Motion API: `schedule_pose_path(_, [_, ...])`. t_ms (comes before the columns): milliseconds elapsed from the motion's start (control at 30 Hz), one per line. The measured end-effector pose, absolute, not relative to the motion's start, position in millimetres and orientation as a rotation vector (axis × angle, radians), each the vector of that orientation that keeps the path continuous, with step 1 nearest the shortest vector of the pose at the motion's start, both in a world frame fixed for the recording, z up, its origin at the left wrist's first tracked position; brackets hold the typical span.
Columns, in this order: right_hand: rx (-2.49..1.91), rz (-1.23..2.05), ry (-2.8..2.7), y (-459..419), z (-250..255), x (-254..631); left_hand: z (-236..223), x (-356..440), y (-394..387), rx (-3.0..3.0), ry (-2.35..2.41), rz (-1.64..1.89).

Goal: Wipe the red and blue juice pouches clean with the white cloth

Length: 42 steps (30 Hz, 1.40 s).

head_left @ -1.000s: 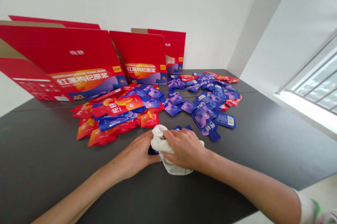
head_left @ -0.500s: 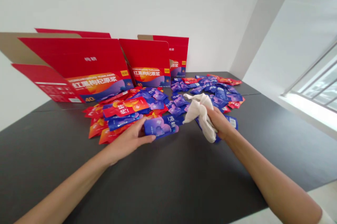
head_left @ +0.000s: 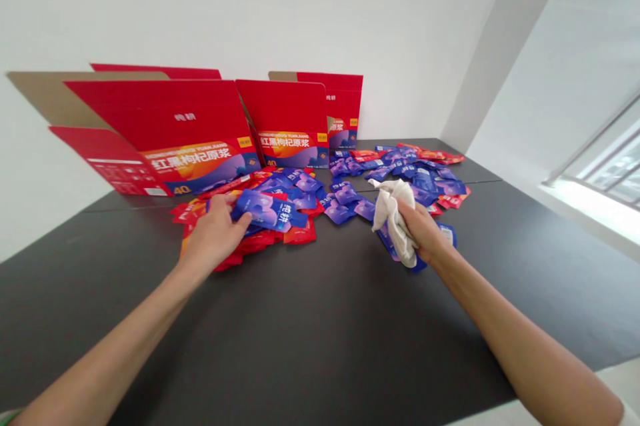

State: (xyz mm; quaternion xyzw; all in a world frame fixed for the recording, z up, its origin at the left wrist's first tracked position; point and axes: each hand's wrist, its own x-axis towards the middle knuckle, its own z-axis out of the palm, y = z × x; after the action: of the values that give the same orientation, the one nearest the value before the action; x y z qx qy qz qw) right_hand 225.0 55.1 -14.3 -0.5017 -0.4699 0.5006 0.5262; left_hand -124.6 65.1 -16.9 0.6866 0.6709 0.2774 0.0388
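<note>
My left hand (head_left: 217,229) pinches the left end of a blue pouch (head_left: 267,210) with purple berries printed on it. The pouch is over a pile of red and blue pouches (head_left: 301,231) on the dark table. In my right hand (head_left: 423,229) is a bunched white cloth (head_left: 397,219), its fingers wrapped round it. Beneath the cloth and hand lie a few more blue pouches (head_left: 387,244), partly covered. Farther back on the right spreads a loose heap of blue and red pouches (head_left: 423,179).
Large red cartons with raised flaps stand along the wall: one at the left (head_left: 200,126), one in the middle (head_left: 290,119) and one behind it (head_left: 345,113). The black table (head_left: 300,333) has a seam across its back part. A windowsill (head_left: 590,206) runs along the right.
My left hand has carried the blue pouch left and back, over the pile. The right hand still holds the cloth and has barely moved; the view has shifted slightly.
</note>
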Motion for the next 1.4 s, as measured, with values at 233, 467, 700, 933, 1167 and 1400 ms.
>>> schedule_pose_path(233, [-1.193,1.140,-1.170,52,-11,222,-7,-67,55,2.609,2.209,0.840])
schedule_pose_path(467, [-1.162,1.046,-1.262,51,-15,218,-23,-34,99,2.899,1.765,0.332])
schedule_pose_path(700, [-1.154,1.025,-1.285,52,-17,218,-33,-30,119,2.990,1.697,0.415])
schedule_pose_path(933, [-1.132,0.973,-1.276,53,-16,219,-9,-18,113,3.098,1.590,0.512])
schedule_pose_path(1167, [-1.107,0.955,-1.214,53,-9,225,19,-18,63,2.954,1.577,0.982])
schedule_pose_path(1400, [-1.111,0.940,-1.359,37,8,221,-24,-45,-16,3.116,0.707,0.542])
